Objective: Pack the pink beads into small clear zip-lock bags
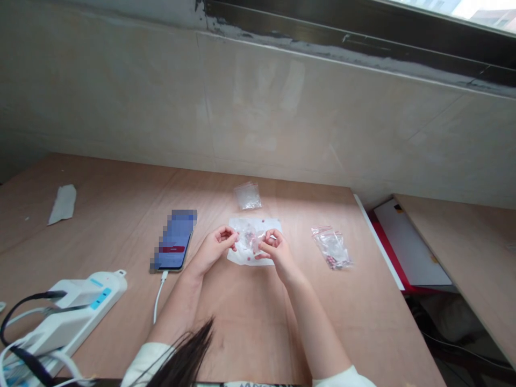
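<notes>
Plywood tabletop (121,236), its far edge against a tiled wall (282,107), its right edge trimmed by a white strip (377,242). Mid-table: clear plastic bag (250,239) over a white paper sheet (271,226), pinched by left hand (213,250) and right hand (278,252), the two close together with fingertips on the bag. Small red beads (263,220) lie loose on the sheet. Just beyond: clear zip bag (248,196). Right, well apart from the hands, plywood between: zip bag of red beads (331,247). Left, nearest the left forearm: phone with blurred screen (173,242), white charging cable (159,298). Further left: white power strip (84,309), folded grey paper (62,204).
</notes>
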The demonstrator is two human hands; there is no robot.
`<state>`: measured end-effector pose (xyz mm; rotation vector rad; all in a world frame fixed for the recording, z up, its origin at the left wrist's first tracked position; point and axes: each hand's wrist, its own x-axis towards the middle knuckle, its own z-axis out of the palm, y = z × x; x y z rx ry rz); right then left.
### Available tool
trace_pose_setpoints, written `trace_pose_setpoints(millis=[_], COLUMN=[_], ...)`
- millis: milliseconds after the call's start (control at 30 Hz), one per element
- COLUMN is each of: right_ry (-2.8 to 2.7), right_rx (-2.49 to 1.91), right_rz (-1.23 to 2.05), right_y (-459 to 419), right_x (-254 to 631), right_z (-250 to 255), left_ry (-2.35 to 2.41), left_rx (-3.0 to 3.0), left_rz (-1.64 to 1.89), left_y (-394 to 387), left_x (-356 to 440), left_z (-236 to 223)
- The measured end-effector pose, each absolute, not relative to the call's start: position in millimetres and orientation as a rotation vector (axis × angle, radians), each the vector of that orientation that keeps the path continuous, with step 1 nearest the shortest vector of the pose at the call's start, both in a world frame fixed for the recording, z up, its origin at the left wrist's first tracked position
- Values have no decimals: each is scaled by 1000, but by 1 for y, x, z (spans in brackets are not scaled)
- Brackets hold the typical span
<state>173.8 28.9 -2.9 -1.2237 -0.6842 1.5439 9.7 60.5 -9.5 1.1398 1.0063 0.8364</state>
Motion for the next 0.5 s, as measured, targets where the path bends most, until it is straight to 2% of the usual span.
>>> trace_pose_setpoints(millis=[233,500], right_ry=[-716,-780], right_rx=[-1294,-1213], right_rz=[1566,1716], right_y=[34,37], right_x=[173,175], right_z=[-13,-14], left_ry=[1027,849], left_rx=[1085,1080], left_rz=[862,662], left_y=[56,61], left_x=[6,6], left_z=[-11,-11])
